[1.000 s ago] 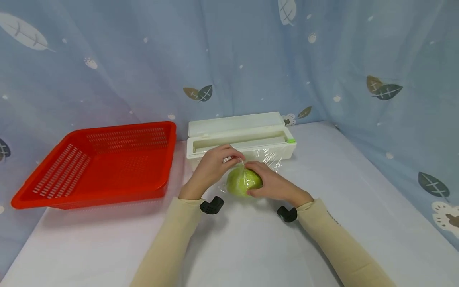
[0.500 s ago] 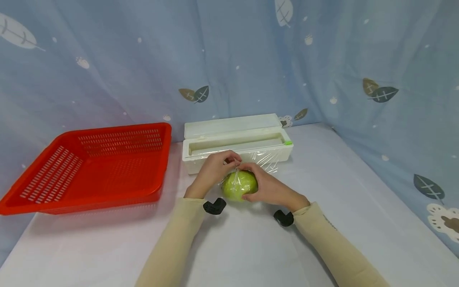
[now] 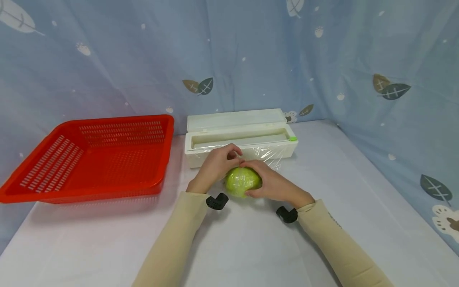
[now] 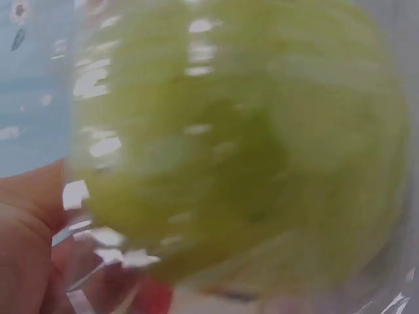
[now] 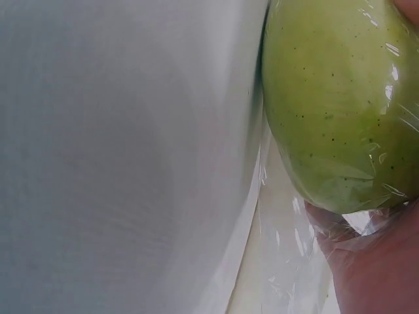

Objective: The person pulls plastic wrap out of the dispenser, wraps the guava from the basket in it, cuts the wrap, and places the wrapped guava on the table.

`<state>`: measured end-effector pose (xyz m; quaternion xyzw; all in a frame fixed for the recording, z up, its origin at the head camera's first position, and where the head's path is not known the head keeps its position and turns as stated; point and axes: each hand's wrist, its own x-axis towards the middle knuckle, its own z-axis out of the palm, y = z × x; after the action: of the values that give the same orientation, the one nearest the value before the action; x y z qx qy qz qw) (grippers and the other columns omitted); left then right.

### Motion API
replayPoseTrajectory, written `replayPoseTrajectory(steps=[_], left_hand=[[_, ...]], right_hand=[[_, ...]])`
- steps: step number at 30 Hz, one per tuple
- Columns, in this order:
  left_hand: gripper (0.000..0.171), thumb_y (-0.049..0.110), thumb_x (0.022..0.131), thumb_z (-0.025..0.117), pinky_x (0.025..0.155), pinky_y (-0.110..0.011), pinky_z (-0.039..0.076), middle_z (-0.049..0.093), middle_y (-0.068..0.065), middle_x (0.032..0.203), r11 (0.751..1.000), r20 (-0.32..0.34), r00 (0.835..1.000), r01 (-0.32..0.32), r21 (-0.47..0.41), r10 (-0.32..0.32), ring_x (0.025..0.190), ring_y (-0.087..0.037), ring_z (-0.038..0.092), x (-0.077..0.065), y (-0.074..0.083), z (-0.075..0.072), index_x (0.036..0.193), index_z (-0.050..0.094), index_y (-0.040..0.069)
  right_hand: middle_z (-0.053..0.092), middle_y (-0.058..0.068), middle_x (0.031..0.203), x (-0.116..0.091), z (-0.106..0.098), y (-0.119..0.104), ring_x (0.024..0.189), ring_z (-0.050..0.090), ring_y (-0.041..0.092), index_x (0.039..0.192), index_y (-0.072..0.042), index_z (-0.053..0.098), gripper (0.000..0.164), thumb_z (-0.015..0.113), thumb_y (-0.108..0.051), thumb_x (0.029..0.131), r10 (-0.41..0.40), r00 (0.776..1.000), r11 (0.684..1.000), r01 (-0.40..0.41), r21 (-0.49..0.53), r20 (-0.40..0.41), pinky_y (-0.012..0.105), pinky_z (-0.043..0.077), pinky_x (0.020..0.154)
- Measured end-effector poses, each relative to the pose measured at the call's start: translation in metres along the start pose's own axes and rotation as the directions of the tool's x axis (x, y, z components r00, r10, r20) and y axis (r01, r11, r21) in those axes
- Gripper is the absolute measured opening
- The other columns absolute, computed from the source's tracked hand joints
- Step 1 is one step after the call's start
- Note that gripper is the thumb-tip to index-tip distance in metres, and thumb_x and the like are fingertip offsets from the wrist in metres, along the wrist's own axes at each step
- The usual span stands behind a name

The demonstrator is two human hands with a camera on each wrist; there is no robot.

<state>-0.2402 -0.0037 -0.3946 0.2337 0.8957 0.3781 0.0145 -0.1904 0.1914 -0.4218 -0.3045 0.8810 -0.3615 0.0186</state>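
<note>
A smooth yellow-green fruit with small dark specks lies on the table under clear plastic wrap. My right hand grips its right side, thumb low and fingers over the top. Above the fruit's upper left, my left hand pinches the gathered wrap between curled fingers and thumb. Close up in the left wrist view, the wrapped fruit fills most of the picture, with shiny creases across it. Part of the fruit's right side is hidden behind my right hand.
Just behind the hands stands a long white box, lid raised, with a roll inside and a green tab at its right end. Clear film hangs over its front. A red plastic basket stands at the left, and a patterned blue curtain backs the table.
The loose wrap over the fruit's top and left has been drawn in closer. My left hand's fingers have shifted on the gathered film, while the right hand keeps its grip. The head view has shifted slightly.
</note>
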Motion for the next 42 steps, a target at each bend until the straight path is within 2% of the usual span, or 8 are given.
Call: replayPoseTrajectory(steps=[4,7,11,14,29,36,39,42], left_hand=[[0.031,0.049,0.087,0.048,0.068,-0.029,0.044,0.060,0.008,0.083,0.996,0.047,0.995,0.084,0.036,-0.086,0.076,-0.009,0.055,-0.004,-0.001,-0.016,0.099,0.059,0.023],[0.037,0.051,0.087,0.046,0.066,-0.030,0.045,0.061,0.003,0.081,0.990,0.169,0.976,0.127,0.054,-0.134,0.073,-0.014,0.055,-0.008,-0.005,-0.029,0.098,0.060,0.019],[0.032,0.044,0.086,0.053,0.058,-0.027,0.043,0.059,0.000,0.073,0.993,0.349,0.930,0.097,0.073,-0.117,0.066,-0.017,0.053,-0.012,-0.011,-0.041,0.087,0.065,0.015],[0.025,0.035,0.085,0.057,0.055,-0.026,0.040,0.057,-0.001,0.070,0.997,0.407,0.911,0.047,0.066,-0.070,0.064,-0.016,0.049,-0.014,-0.013,-0.044,0.083,0.065,0.011],[0.016,0.023,0.087,0.057,0.056,-0.028,0.043,0.059,-0.002,0.070,0.998,0.367,0.928,0.051,0.025,-0.057,0.063,-0.021,0.052,-0.014,-0.024,-0.036,0.082,0.065,0.010],[0.019,0.018,0.088,0.054,0.056,-0.026,0.041,0.058,-0.005,0.064,0.989,0.355,0.926,0.095,0.115,-0.130,0.058,-0.014,0.049,-0.013,-0.021,-0.032,0.079,0.066,0.006],[0.017,0.019,0.086,0.056,0.056,-0.026,0.041,0.057,-0.002,0.064,0.977,0.336,0.928,0.101,0.186,-0.160,0.059,-0.014,0.049,-0.014,-0.016,-0.032,0.078,0.066,0.008],[0.012,0.021,0.084,0.057,0.062,-0.027,0.042,0.058,0.002,0.072,0.971,0.267,0.955,0.065,0.230,-0.127,0.068,-0.014,0.051,-0.014,-0.008,-0.033,0.084,0.065,0.012]], right_hand=[[0.038,-0.004,0.128,0.001,0.001,-0.001,0.110,0.038,0.013,0.130,-0.023,0.038,0.073,0.074,-0.034,0.068,0.058,0.998,0.998,-0.057,-0.032,0.011,0.039,0.039,0.086],[0.036,-0.002,0.131,0.001,0.000,-0.003,0.112,0.038,0.015,0.132,-0.022,0.037,0.075,0.074,-0.036,0.068,0.092,0.996,0.996,-0.091,-0.025,0.019,0.041,0.039,0.086],[0.034,-0.002,0.133,0.000,-0.002,-0.004,0.113,0.038,0.017,0.133,-0.021,0.036,0.076,0.074,-0.037,0.069,0.115,0.993,0.993,-0.115,-0.003,0.026,0.041,0.038,0.087],[0.033,-0.003,0.133,-0.001,-0.003,-0.003,0.113,0.038,0.016,0.133,-0.022,0.036,0.076,0.074,-0.040,0.069,0.126,0.992,0.992,-0.127,0.004,0.031,0.041,0.037,0.088],[0.028,-0.001,0.135,0.002,-0.004,-0.004,0.113,0.037,0.019,0.132,-0.020,0.036,0.078,0.075,-0.040,0.067,0.146,0.988,0.988,-0.148,0.036,0.053,0.041,0.038,0.088],[0.010,-0.008,0.146,0.004,-0.001,-0.002,0.131,0.015,0.018,0.128,-0.013,0.042,0.076,0.074,-0.045,0.067,0.048,0.999,0.999,-0.048,0.023,0.018,0.045,0.030,0.097],[0.020,-0.012,0.142,0.003,-0.001,-0.001,0.126,0.027,0.016,0.131,-0.019,0.040,0.078,0.073,-0.048,0.066,0.063,0.998,0.998,-0.063,0.018,0.022,0.043,0.033,0.094],[0.032,-0.012,0.133,0.002,-0.002,0.000,0.113,0.040,0.014,0.131,-0.026,0.037,0.079,0.073,-0.050,0.066,0.117,0.992,0.992,-0.119,0.040,0.041,0.040,0.037,0.089]])
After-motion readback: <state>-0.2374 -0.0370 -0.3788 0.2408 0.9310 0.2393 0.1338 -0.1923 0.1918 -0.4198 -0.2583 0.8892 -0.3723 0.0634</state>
